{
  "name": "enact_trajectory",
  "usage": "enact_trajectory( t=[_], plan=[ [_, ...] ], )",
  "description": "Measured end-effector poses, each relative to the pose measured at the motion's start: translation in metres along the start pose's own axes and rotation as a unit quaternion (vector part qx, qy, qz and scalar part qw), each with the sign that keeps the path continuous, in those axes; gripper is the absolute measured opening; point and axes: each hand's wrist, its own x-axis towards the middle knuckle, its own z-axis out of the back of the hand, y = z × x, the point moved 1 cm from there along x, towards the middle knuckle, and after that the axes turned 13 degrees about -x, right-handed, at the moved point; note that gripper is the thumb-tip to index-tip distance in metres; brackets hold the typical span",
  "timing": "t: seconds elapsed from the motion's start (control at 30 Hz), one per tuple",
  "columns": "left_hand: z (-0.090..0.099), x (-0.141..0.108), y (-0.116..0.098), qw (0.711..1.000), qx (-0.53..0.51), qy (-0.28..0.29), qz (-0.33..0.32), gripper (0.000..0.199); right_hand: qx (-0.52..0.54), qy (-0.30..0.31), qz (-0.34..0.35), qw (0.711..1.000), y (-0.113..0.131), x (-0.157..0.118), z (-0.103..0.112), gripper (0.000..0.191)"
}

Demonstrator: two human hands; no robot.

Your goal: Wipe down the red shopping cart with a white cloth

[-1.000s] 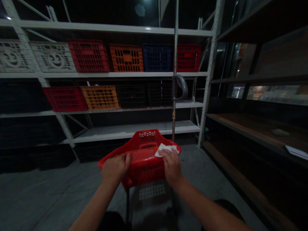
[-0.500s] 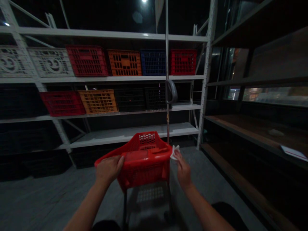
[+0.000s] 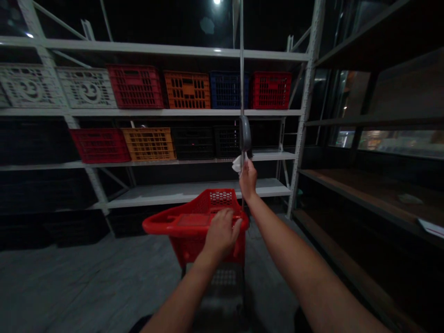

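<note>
Our right grip (image 3: 247, 180) is clenching a white cloth (image 3: 236, 164) by a thin metal pole (image 3: 242, 69); our left grip (image 3: 222, 233) is lying on a red plastic basket (image 3: 163, 225), but we cannot tell if it is clenching.

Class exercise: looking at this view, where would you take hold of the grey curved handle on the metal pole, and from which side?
Probably close the fingers around the grey curved handle, coming from below on the near side, since it bows out from the upright metal pole and the right hand, pinching a white tissue, sits just beneath it.
</note>
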Motion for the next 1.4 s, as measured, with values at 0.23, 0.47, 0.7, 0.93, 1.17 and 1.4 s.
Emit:
enact_trajectory(
  t=[0.23, 0.47, 0.7, 0.93, 1.17, 1.4],
  plan=[
    [-0.009, -0.007, 0.008, 0.990, 0.088, 0.099, 0.049, 0.059, 0.019, 0.130, -0.037, 0.991, -0.066, -0.089, 0.007, 0.042],
    [0.016, -0.025, 0.027, 0.991, 0.093, 0.099, 0.020, 0.052, 0.004, 0.148, -0.037, 0.988, -0.033, -0.088, -0.004, 0.032],
    [0.031, -0.035, 0.042, 0.991, 0.084, 0.104, -0.012, 0.048, 0.107, 0.161, -0.017, 0.981, 0.070, 0.024, -0.022, 0.026],
    [0.039, -0.040, 0.052, 0.992, 0.077, 0.097, -0.021, 0.048, 0.021, 0.153, -0.020, 0.988, 0.025, -0.054, -0.020, 0.021],
    [0.039, -0.042, 0.055, 0.991, 0.081, 0.100, -0.017, 0.049, 0.084, 0.189, -0.055, 0.977, 0.045, -0.028, -0.020, 0.026],
    [0.042, -0.043, 0.064, 0.991, 0.095, 0.095, -0.025, 0.048, 0.073, 0.166, -0.020, 0.983, 0.053, -0.024, -0.031, 0.025]
  ],
)
